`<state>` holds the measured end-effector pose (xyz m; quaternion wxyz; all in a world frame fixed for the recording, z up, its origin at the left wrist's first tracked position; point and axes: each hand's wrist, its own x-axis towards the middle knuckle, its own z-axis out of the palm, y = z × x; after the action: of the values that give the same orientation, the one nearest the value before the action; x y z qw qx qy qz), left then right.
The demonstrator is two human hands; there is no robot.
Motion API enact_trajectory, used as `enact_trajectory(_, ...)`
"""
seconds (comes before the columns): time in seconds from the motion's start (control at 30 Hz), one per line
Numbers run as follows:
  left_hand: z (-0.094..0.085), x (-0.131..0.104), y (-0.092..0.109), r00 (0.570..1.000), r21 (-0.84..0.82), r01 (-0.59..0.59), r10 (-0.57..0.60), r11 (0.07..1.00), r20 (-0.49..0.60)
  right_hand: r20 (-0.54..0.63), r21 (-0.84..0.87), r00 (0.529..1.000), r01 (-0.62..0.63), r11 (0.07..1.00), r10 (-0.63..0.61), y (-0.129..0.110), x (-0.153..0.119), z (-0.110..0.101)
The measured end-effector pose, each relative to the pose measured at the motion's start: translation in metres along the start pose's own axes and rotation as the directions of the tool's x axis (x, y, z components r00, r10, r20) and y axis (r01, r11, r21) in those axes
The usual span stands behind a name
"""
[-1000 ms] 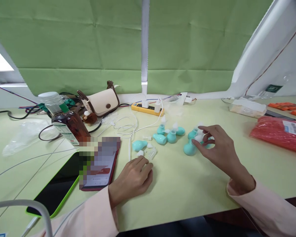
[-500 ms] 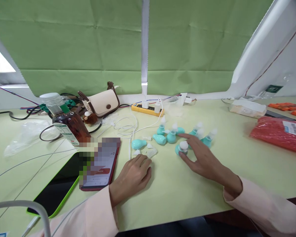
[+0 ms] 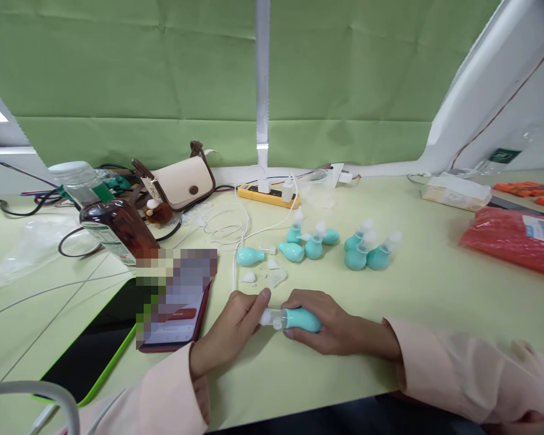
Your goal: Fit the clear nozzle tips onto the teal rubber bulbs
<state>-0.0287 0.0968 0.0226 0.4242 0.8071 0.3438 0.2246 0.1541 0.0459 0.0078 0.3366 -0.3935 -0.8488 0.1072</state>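
Observation:
Lying on its side between my hands is a teal bulb point(image 3: 303, 319) with a clear neck and white tip pointing left. My right hand point(image 3: 330, 323) is closed around the teal body. The fingers of my left hand point(image 3: 238, 320) pinch the white tip point(image 3: 267, 317). Beyond them, three upright teal bulbs with frosted tips point(image 3: 356, 257) stand grouped at the right. More teal bulbs point(image 3: 314, 246) are clustered left of those, some upright and some lying down. Small white and clear pieces point(image 3: 277, 277) lie in front of a teal bulb on its side point(image 3: 250, 256).
Two phones point(image 3: 95, 338) lie at the left, near a bottle of brown liquid point(image 3: 118, 226). A cream bag point(image 3: 185, 183), a yellow power strip point(image 3: 268, 196) and white cables point(image 3: 226, 229) are at the back. A red package point(image 3: 512, 241) is at the right.
My right hand has brought the bulb from beside the group towards me and left, tipping it onto its side. My left hand has moved from the small pieces to its white tip.

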Motion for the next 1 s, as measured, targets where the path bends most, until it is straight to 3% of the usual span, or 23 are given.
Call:
enact_trajectory(0.13, 0.000, 0.002, 0.000, 0.987, -0.258, 0.157, -0.144, 0.953, 0.070, 0.004, 0.050, 1.000, 0.011, 0.999, -0.011, 0.000, 0.002, 0.000)
enact_trajectory(0.2, 0.000, 0.002, -0.001, 0.984, -0.306, 0.180, -0.171, 0.935, 0.057, 0.000, 0.072, 1.000, 0.023, 0.997, -0.023, 0.001, 0.003, 0.000)
enact_trajectory(0.27, 0.000, 0.001, -0.001, 0.988, -0.233, 0.131, -0.146, 0.964, -0.051, -0.031, 0.087, 1.000, 0.009, 0.996, -0.007, 0.002, 0.003, -0.001)
enact_trajectory(0.37, -0.001, 0.000, -0.002, 0.978, 0.083, 0.025, -0.007, 0.996, -0.209, -0.106, 0.092, 0.994, -0.023, 0.996, 0.033, 0.002, 0.002, -0.001)
enact_trajectory(0.47, 0.000, 0.002, -0.005, 0.984, 0.375, 0.006, 0.062, 0.927, -0.168, -0.184, 0.079, 0.982, -0.029, 0.996, 0.043, 0.002, 0.001, -0.001)
enact_trajectory(0.53, 0.001, 0.003, -0.008, 0.988, 0.464, 0.023, 0.051, 0.885, -0.145, -0.219, 0.065, 0.974, -0.038, 0.997, 0.051, 0.002, 0.001, 0.000)
enact_trajectory(0.67, 0.003, 0.003, -0.010, 0.970, 0.478, 0.047, 0.075, 0.877, -0.232, -0.191, 0.038, 0.977, -0.094, 0.995, 0.100, 0.003, 0.004, 0.002)
enact_trajectory(0.77, 0.001, -0.003, -0.004, 0.953, 0.421, -0.034, 0.156, 0.907, -0.261, -0.151, 0.028, 0.981, -0.122, 0.992, 0.125, 0.005, 0.005, 0.003)
enact_trajectory(1.0, 0.002, -0.011, 0.006, 0.969, 0.428, -0.193, 0.241, 0.883, -0.060, -0.106, 0.069, 0.994, 0.037, 0.997, -0.030, -0.002, 0.001, 0.005)
